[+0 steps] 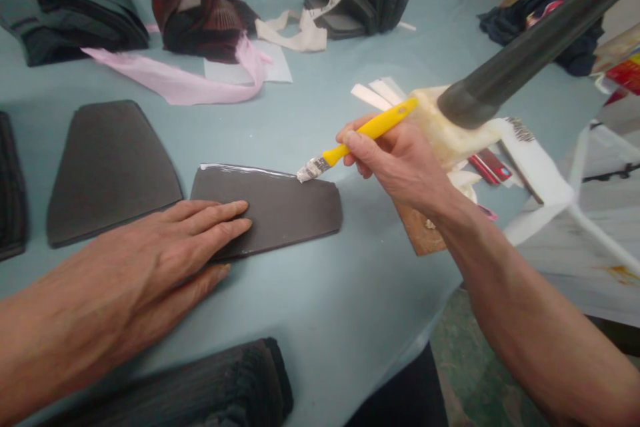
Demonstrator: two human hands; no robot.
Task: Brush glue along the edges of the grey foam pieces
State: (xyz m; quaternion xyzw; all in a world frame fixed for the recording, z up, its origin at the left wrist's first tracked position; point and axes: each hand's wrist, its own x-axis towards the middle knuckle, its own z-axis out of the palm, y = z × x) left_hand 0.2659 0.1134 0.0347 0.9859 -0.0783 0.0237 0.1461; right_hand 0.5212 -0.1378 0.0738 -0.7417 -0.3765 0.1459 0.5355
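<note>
A dark grey flat panel (pixel 280 213) lies on the table in front of me. A wet, whitish streak runs along its far edge. My left hand (pixel 170 247) rests flat on the panel's left part, fingers stretched out. My right hand (pixel 390 153) grips a paintbrush (pixel 380 123) by its yellow handle. The brush's whitish, coated bristles touch the panel's far edge, right of its middle. A second dark grey panel (pixel 113 167), wider and tapered, lies to the left, close to my left wrist.
A dark stack (pixel 200 387) lies at the near edge, folded dark cloth (pixel 90 7) at the back left. Pink fabric (pixel 175 80) and a pale strip (pixel 300 33) lie farther back. Right of my hand stand a yellowish container (pixel 433 123) and a thick dark tube (pixel 540 40).
</note>
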